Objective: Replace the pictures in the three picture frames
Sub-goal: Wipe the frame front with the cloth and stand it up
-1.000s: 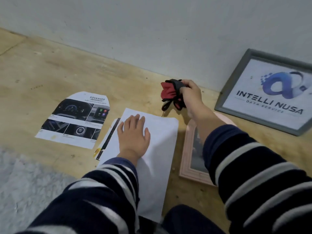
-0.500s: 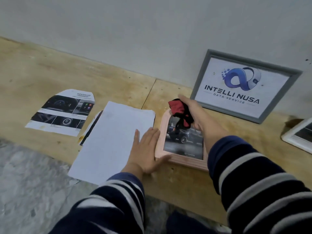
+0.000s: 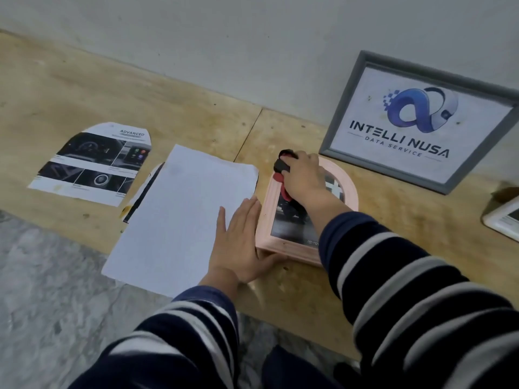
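On the wooden board by the wall, pink arched frame lying flat, right hand curled round a red-and-black cloth upon it, left hand flat, fingers straight, against its left edge, white sheet beside, grey frame leaning behind.

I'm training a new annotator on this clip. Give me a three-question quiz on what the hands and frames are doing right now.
1. True or false: the grey frame lies flat on the board.
2. The right hand presses a red-and-black cloth on which frame? A) grey B) pink arched frame C) white frame
3. Fill in: the left hand lies flat, fingers on the ____ sheet, thumb at the pink frame's corner.

Key: 1 false, it leans against the wall; 2 B; 3 white.
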A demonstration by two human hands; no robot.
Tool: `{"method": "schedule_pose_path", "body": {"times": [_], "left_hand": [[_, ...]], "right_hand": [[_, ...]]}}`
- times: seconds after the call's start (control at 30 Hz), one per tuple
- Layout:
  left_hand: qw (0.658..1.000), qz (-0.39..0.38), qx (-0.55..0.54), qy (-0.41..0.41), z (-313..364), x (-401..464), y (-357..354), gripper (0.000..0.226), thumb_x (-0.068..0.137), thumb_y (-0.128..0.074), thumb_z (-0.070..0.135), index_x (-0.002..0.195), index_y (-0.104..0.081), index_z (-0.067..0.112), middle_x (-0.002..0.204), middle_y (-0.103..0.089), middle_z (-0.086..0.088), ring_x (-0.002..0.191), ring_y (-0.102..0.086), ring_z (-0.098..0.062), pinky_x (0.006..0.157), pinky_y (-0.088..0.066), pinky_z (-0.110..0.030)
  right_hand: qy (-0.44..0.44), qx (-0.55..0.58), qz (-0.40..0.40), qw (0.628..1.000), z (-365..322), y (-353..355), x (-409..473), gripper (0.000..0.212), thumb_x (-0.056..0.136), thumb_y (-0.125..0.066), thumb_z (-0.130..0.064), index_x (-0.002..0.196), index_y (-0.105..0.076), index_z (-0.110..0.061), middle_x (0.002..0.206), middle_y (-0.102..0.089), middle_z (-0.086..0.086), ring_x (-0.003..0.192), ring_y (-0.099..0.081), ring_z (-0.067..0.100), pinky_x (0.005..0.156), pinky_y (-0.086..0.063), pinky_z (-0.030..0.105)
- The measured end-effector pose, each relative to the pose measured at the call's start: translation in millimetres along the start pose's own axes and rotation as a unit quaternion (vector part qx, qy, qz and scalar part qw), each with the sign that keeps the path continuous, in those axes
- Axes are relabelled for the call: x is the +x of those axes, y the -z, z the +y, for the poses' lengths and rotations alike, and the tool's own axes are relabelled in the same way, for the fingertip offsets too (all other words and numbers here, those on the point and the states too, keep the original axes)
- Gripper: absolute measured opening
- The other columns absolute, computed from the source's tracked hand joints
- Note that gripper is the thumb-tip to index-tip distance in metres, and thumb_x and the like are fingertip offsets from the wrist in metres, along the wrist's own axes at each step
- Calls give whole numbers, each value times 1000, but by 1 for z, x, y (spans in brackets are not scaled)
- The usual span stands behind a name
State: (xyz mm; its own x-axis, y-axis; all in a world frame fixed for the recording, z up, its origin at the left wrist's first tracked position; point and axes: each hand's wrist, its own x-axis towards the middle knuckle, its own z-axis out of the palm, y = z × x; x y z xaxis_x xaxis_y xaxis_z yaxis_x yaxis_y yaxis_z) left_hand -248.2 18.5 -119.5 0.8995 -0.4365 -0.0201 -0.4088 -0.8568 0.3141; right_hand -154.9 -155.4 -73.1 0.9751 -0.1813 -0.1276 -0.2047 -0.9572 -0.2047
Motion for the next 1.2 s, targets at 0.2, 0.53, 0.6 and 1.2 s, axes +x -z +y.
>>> {"method": "schedule_pose_path", "body": {"times": [0.2, 0.53, 0.6, 1.2], "left_hand": [[999, 31, 2, 15, 0, -2, -2, 115, 70, -38, 86, 151, 4, 17, 162, 2, 0, 149, 6, -15, 117, 4, -56], [996, 81, -22, 5, 1, -6, -6, 110, 68, -38, 87, 148, -4, 20, 158, -4, -5, 149, -6, -28, 113, -5, -66], [997, 79, -16, 7, 2, -7, -6, 111, 65, -38, 89, 147, -5, 21, 157, -3, -4, 149, -5, -28, 113, -5, -66], [997, 18, 75, 1, 3, -2, -4, 107, 65, -22, 93, 152, -15, 30, 162, 4, 3, 148, 12, -17, 112, 9, -64]], "right_hand": [[43, -14, -17, 999, 0, -5, -7, 53, 93, -44, -3, 140, -49, -27, 133, -48, 7, 120, -42, 32, 98, -43, 41], [166, -10, -28, 986, 0, -17, -66, 46, 94, -52, -13, 134, -55, -35, 133, -53, -1, 116, -52, 29, 93, -48, 40], [188, -13, -41, 981, -1, -18, -79, 45, 93, -53, -15, 133, -55, -35, 131, -53, 0, 115, -51, 29, 92, -49, 41], [-4, 120, -13, 993, 37, 27, -41, 38, 91, -48, -9, 123, -62, -24, 130, -44, 9, 117, -49, 32, 95, -39, 34]]}}
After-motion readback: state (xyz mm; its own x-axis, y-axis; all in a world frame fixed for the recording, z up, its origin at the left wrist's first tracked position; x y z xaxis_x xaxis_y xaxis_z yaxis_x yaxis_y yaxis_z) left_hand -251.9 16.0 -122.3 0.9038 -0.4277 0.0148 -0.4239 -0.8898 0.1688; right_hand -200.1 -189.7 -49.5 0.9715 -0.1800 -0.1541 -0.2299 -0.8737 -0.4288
